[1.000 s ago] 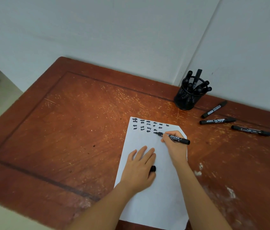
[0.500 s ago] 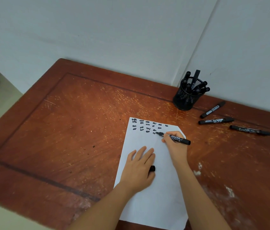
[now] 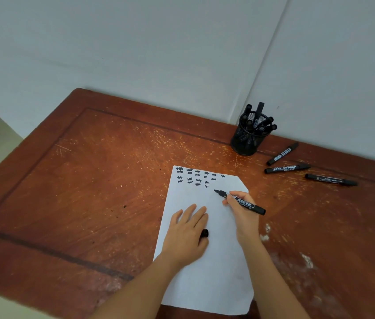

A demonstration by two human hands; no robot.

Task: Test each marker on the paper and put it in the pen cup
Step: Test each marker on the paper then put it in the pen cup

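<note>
The right hand (image 3: 244, 215) pinches an uncapped black marker (image 3: 251, 206) between its thumb and fingertips, just behind the nib. The barrel slants back over the hand, and the nib points up and left at the sheet of white paper (image 3: 205, 284), below the rows of black test scribbles (image 3: 195, 177). Whether the nib touches the sheet cannot be told. The left hand (image 3: 187, 236) lies flat with its fingers spread and presses the paper down. A black cap (image 3: 204, 233) pokes out at its thumb side, and it is not clear whether the thumb clamps it. The marker looks light and rigid with a smooth plastic barrel, so a light pinch near the nib should steer it well for writing. A hold nearer mid-barrel would likely suit recapping it and dropping it upright into the cup. The thin sheet would probably slide on the worn tabletop (image 3: 89, 180) without that pressing palm. The black mesh pen cup (image 3: 250, 137) stands at the far edge by the wall and is already bristling with markers. Three capped markers (image 3: 286, 168) lie loose just to its right, seemingly not yet tested.
</note>
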